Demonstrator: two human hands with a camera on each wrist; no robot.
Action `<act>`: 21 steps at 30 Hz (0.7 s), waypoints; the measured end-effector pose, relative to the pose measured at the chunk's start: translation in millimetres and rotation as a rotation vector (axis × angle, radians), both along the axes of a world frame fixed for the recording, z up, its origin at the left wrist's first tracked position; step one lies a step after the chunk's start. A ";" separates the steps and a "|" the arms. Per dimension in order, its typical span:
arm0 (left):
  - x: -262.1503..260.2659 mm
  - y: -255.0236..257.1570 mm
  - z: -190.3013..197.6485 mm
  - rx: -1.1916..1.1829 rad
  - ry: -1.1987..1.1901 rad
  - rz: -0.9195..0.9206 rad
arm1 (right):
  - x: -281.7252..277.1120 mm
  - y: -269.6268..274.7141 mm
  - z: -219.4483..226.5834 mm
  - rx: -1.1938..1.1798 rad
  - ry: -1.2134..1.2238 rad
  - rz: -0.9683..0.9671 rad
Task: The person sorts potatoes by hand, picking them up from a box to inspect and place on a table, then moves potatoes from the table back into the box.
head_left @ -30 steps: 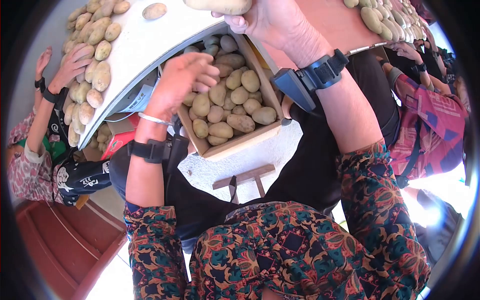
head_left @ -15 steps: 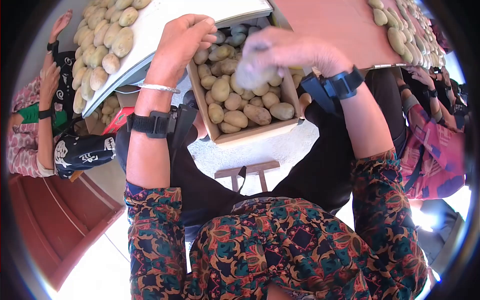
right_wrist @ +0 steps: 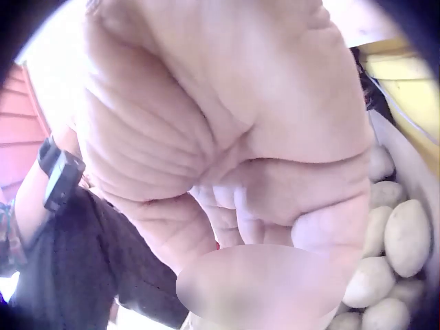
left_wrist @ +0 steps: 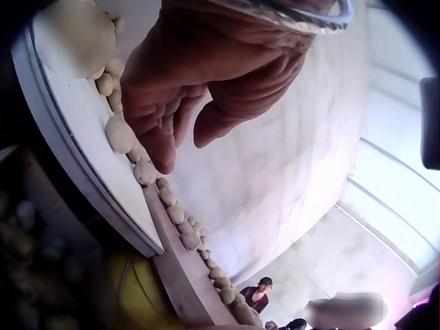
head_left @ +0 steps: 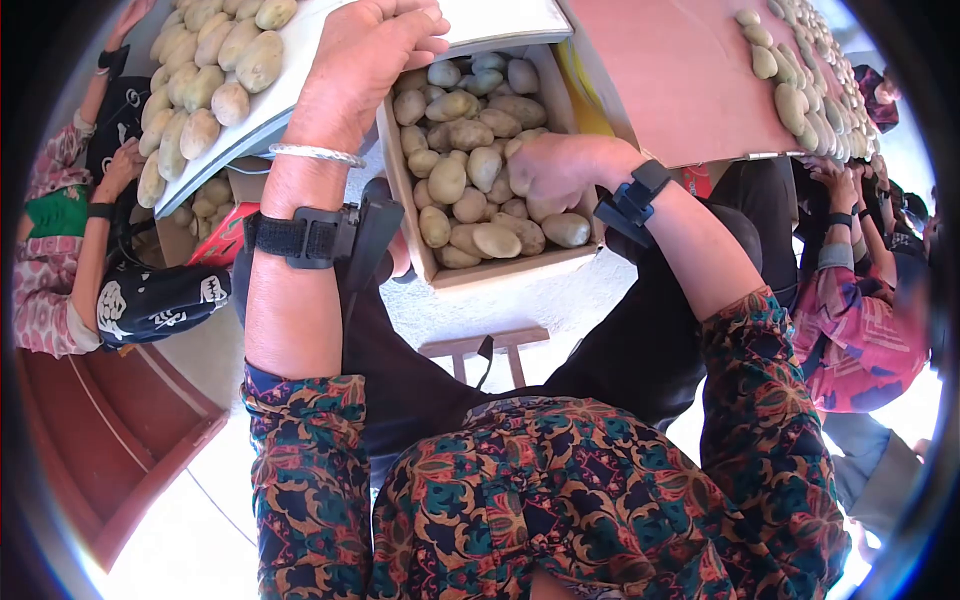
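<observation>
My right hand (head_left: 565,170) reaches into a cardboard box (head_left: 425,255) of potatoes (head_left: 470,205), its fingers bent down among them at the right side. In the right wrist view its thumb and fingers come together, but a blurred patch covers the fingertips, so I cannot tell whether they grip a potato. My left hand (head_left: 365,60) is held above the box's back left corner, by the white table (head_left: 500,25). The left wrist view shows its fingers loosely bent, thumb apart, nothing between them.
Rows of potatoes (head_left: 205,85) lie on the white table at the left, and more potatoes (head_left: 795,95) on the pink table (head_left: 670,90) at the right. A red box (head_left: 222,232) stands under the white table. People sit on both sides.
The right hand carried a potato from over the table to over the box, then went down into it. A pale potato now shows at the box's front. The left hand moved up and away.
</observation>
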State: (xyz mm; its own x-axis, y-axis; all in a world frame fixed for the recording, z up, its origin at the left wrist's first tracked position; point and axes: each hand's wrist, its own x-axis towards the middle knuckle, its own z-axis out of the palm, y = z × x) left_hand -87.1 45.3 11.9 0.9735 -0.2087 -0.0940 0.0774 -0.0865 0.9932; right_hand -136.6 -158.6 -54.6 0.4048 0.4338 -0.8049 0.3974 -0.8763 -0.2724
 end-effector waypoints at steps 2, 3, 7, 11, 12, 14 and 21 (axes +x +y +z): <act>5.9 9.5 -1.9 -0.039 -0.002 0.017 | 9.2 -8.1 -1.8 -0.022 -0.054 -0.134; 7.2 12.9 -2.0 -0.075 -0.011 0.027 | 11.2 -10.1 -1.1 -0.040 -0.114 -0.275; 10.4 18.8 -0.4 -0.128 0.011 0.090 | 15.4 -8.0 0.8 -0.050 -0.203 -0.211; 12.9 23.8 2.5 -0.091 -0.018 0.086 | 12.9 3.8 -6.6 0.016 -0.099 -0.234; 12.5 23.3 4.8 -0.026 -0.052 0.072 | 13.0 4.2 -13.8 -0.003 -0.134 -0.085; 5.1 27.3 0.9 -0.106 -0.071 0.087 | 0.9 0.8 -22.4 0.191 -0.114 -0.235; 4.5 15.9 10.4 -0.124 0.010 0.076 | -12.1 12.9 -33.7 0.052 -0.031 -0.149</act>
